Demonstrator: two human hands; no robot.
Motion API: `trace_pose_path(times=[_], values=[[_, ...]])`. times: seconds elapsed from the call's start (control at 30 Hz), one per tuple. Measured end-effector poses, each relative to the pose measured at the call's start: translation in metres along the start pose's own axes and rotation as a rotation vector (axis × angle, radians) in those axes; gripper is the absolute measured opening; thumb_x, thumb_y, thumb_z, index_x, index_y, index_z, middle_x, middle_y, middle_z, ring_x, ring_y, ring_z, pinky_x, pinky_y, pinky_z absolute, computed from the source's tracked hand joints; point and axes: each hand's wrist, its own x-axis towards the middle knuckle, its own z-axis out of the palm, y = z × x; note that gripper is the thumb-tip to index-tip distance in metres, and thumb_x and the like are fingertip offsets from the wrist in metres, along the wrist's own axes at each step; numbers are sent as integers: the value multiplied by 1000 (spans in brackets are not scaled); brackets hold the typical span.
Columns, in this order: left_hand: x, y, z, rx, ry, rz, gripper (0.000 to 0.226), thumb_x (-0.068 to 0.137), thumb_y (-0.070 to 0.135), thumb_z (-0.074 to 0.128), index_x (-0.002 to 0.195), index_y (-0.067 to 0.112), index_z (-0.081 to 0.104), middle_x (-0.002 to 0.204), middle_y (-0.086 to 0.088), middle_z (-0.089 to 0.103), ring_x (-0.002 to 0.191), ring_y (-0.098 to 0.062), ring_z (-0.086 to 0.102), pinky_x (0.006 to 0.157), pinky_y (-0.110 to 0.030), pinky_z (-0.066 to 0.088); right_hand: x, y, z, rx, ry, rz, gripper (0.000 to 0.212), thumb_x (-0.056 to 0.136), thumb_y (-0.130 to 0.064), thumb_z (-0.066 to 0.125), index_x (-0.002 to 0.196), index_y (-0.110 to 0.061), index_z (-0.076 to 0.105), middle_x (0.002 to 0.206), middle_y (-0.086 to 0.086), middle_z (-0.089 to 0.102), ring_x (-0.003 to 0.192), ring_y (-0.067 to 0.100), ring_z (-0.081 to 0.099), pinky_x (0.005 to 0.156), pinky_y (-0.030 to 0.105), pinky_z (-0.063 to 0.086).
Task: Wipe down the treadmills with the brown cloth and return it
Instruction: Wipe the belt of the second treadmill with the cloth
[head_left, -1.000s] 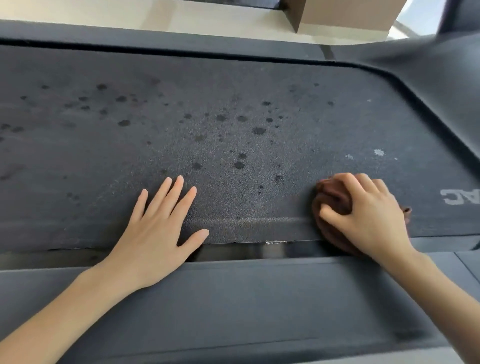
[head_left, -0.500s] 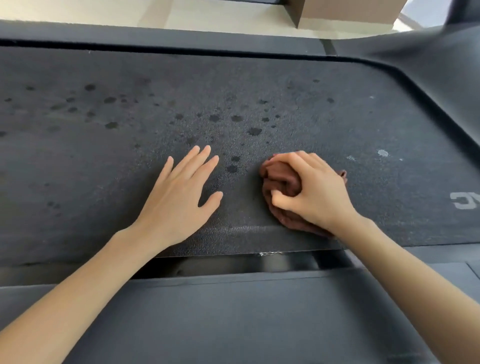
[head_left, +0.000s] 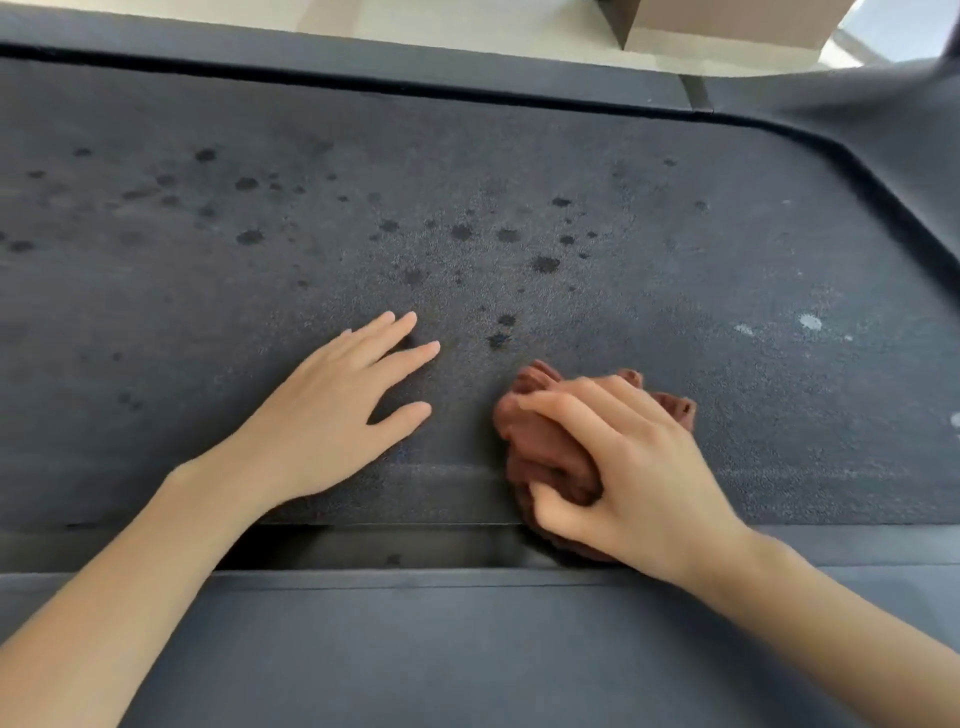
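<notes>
Right hand (head_left: 639, 467): bunched brown cloth (head_left: 540, 447) gripped, near edge of belt (head_left: 519, 145) | left hand (head_left: 332, 421): laid flat | risk: far wet spots (head_left: 545, 264) may be missed by small wad.

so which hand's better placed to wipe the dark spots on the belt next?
Right. The right hand grips the bunched brown cloth on the belt, close to the nearest dark spots. The left hand lies flat on the belt, fingers straight, holding nothing; it likely only braces.
</notes>
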Motion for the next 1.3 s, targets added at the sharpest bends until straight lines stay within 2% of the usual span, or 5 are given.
trace_pose_path(times=[0.07, 0.23, 0.47, 0.87, 1.3], values=[[2, -5, -5, 33, 25, -16, 58, 91, 47, 37, 145, 28, 27, 157, 8, 11, 144, -6, 3, 116, -27, 4, -17, 6, -9, 47, -50, -44, 44, 72, -31, 59, 112, -16, 65, 108, -4, 64, 103, 21, 58, 93, 34, 43], [-15, -32, -22, 209, -69, 100, 66, 88, 58, 10, 147, 31, 19, 156, 10, 9, 143, -7, 6, 115, -31, 7, -4, -3, -3, 131, -110, -153, 36, 75, -32, 64, 106, -16, 67, 105, -7, 65, 100, 22, 57, 98, 30, 39], [-33, -45, -13, 114, 16, 3, 59, 89, 48, 19, 142, 28, 37, 153, 3, 28, 143, -17, 20, 116, -40, 11, 46, -61, 34, 304, -242, -358, 33, 67, -26, 77, 99, -18, 70, 95, -6, 67, 97, 20, 58, 89, 37, 44], [-42, -55, -8, 68, 59, 65, 53, 95, 43, 21, 144, 26, 32, 154, 2, 23, 144, -17, 14, 117, -36, 6, -9, -7, -12, 256, -138, -27, 41, 67, -34, 73, 107, -32, 61, 104, -19, 62, 104, 11, 57, 93, 36, 41], [-32, -74, -27, -45, 58, 157, 40, 94, 21, 50, 134, 26, 50, 146, 5, 40, 137, -16, 31, 110, -33, 22, 60, -103, 56, 283, -82, -145, 33, 67, -29, 77, 98, -19, 70, 99, -8, 67, 98, 18, 60, 87, 39, 45]])
